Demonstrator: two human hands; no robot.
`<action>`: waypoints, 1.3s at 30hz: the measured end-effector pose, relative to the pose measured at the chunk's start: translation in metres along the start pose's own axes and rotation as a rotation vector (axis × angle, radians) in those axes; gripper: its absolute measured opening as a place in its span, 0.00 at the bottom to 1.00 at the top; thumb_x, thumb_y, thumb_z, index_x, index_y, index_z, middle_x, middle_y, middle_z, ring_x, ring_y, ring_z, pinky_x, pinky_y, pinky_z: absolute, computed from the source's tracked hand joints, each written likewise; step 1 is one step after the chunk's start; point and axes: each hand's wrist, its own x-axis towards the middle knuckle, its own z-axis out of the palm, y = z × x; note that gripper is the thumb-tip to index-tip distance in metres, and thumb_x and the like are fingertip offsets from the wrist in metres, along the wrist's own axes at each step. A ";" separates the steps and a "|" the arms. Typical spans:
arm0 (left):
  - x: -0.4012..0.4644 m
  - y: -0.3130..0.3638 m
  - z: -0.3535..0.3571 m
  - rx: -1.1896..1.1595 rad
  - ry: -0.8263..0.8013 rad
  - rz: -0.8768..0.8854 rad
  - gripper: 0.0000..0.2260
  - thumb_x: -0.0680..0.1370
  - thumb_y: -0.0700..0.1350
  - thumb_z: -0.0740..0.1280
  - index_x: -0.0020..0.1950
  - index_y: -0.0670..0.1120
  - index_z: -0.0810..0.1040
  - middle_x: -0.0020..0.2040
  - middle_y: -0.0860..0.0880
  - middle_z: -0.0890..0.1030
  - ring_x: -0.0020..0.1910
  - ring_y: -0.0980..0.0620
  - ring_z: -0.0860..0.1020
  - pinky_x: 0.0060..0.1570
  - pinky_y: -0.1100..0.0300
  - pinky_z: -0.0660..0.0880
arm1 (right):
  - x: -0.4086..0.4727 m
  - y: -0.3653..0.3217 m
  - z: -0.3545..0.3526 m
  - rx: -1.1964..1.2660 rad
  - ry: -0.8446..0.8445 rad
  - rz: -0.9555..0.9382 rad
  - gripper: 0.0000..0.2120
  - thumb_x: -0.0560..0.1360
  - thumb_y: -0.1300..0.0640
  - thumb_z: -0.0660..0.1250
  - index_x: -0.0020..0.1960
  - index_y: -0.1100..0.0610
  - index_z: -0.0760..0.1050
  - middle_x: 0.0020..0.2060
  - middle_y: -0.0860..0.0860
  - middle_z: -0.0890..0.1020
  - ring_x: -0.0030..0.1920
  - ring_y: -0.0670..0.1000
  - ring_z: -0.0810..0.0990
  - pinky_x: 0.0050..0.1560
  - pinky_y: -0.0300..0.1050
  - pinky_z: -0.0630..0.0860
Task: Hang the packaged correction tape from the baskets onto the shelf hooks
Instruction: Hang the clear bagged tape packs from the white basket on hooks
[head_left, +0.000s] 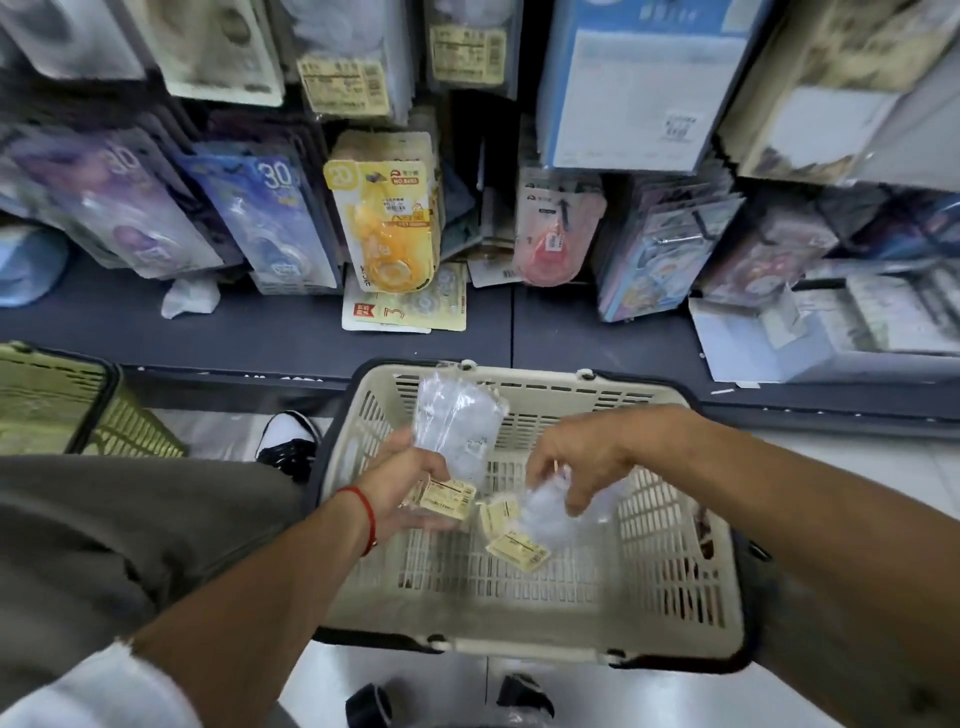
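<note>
While the clear correction tape packs (457, 431) stand upright over the cream basket (675, 587), the left hand (410, 488) holds them by their lower end, fingers and thumb curled round the yellow label cards there. Just to their right, a second bunch of clear packs (545, 519) with yellow labels lies low in the same basket, and the right hand (576, 462) reaches down onto it, fingertips pinching the plastic. A red cord (363, 514) circles the left wrist. Beyond the basket runs the dark shelf (260, 332), where a yellow hanging pack (387, 223) and a pink one (556, 228) show among blurred purple and blue packs. A green basket (57, 400) sits at far left, beside a black-and-white shoe (288, 441).
</note>
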 end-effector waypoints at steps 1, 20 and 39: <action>-0.004 0.006 0.004 0.006 -0.087 0.016 0.28 0.71 0.29 0.68 0.66 0.55 0.77 0.62 0.49 0.78 0.49 0.39 0.85 0.46 0.36 0.84 | -0.014 -0.012 -0.015 -0.046 0.034 -0.032 0.28 0.72 0.52 0.81 0.71 0.45 0.78 0.66 0.45 0.80 0.62 0.49 0.77 0.58 0.44 0.72; -0.103 0.105 0.059 -0.377 -0.400 0.466 0.33 0.73 0.41 0.79 0.76 0.48 0.72 0.66 0.37 0.82 0.64 0.33 0.82 0.60 0.31 0.79 | -0.120 -0.079 -0.080 0.740 1.192 0.175 0.59 0.52 0.18 0.71 0.75 0.46 0.62 0.66 0.41 0.73 0.62 0.44 0.77 0.62 0.46 0.79; -0.148 0.242 -0.020 -0.075 0.190 1.145 0.47 0.58 0.49 0.86 0.75 0.57 0.70 0.64 0.63 0.82 0.63 0.65 0.79 0.60 0.61 0.79 | -0.118 -0.115 -0.194 1.144 1.512 -0.250 0.07 0.82 0.49 0.70 0.50 0.51 0.83 0.45 0.57 0.88 0.49 0.66 0.86 0.54 0.69 0.81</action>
